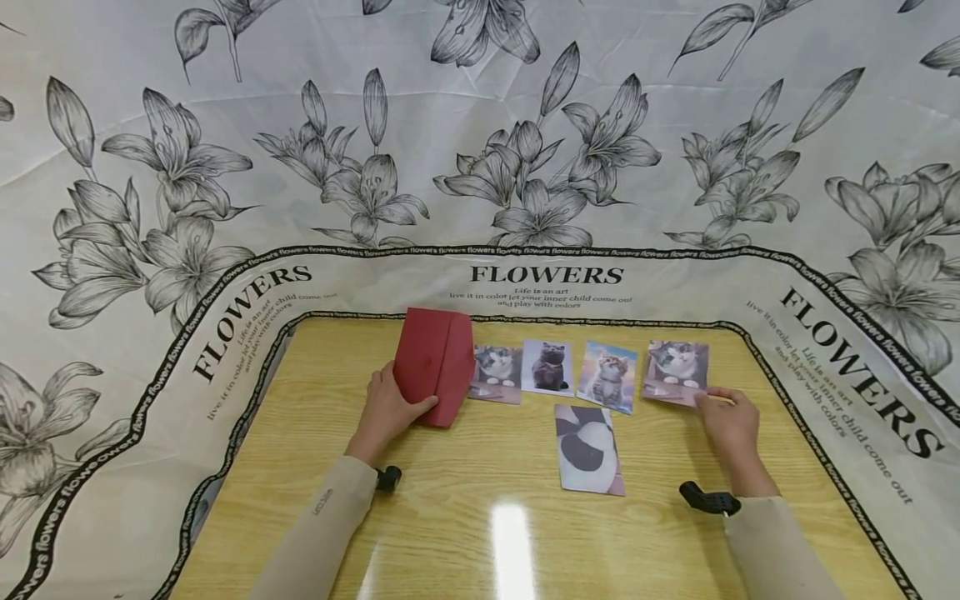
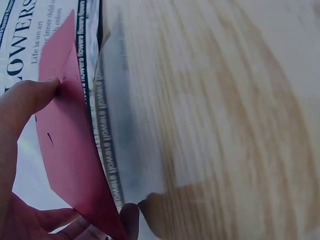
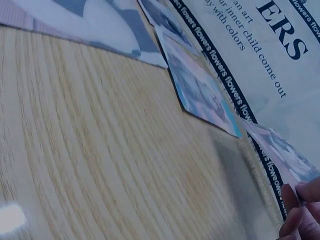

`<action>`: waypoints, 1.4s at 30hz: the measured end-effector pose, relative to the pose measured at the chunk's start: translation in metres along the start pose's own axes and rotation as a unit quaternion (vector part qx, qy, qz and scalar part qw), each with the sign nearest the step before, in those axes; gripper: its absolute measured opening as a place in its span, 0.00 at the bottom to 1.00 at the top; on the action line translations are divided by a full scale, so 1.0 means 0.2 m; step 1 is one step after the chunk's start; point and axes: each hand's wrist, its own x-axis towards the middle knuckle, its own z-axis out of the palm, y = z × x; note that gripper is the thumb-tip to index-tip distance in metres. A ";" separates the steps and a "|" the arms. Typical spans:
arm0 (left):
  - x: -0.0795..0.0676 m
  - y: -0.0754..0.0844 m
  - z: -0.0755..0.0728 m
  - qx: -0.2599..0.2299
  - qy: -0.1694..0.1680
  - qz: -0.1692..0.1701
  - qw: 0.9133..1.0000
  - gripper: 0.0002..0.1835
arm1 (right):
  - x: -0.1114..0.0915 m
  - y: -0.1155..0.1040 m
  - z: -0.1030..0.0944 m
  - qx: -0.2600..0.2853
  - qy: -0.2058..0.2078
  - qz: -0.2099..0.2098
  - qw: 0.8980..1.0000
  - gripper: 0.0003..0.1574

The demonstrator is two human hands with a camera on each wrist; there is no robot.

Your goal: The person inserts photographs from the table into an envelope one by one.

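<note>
My left hand [image 1: 386,412] grips a red envelope [image 1: 429,362], thumb across its face and fingers behind, as the left wrist view also shows. The envelope is tilted up at the table's left and overlaps the edge of a cat photo card [image 1: 497,374]. At the right, my right hand [image 1: 731,425] pinches the lower right corner of another cat card [image 1: 675,371] between thumb and fingers. In the right wrist view that card [image 3: 282,152] reaches away from the fingertips. Between the hands lie a dark grey cat card [image 1: 548,367] and a tabby kitten card [image 1: 606,377].
A card with a large grey and white close-up [image 1: 588,450] lies nearer to me, below the row. The wooden table [image 1: 450,517] carries a bright glare patch in front. A flower-printed cloth [image 1: 540,287] rises behind and along both sides.
</note>
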 end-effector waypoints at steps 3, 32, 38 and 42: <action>-0.01 0.01 0.00 -0.008 0.004 0.002 1.000 0.61 | -0.02 -0.04 0.03 0.039 -0.007 0.004 0.999 0.28; -0.06 0.08 0.11 0.010 0.037 0.027 0.999 0.61 | -0.37 -0.41 0.64 0.194 -0.158 -0.074 0.965 0.24; -0.07 0.11 0.13 0.003 0.038 0.027 0.999 0.61 | -0.42 -0.44 0.74 0.211 -0.170 -0.082 0.959 0.22; -0.07 0.13 0.15 0.001 0.041 0.030 0.999 0.62 | -0.44 -0.47 0.80 0.200 -0.177 -0.084 0.960 0.22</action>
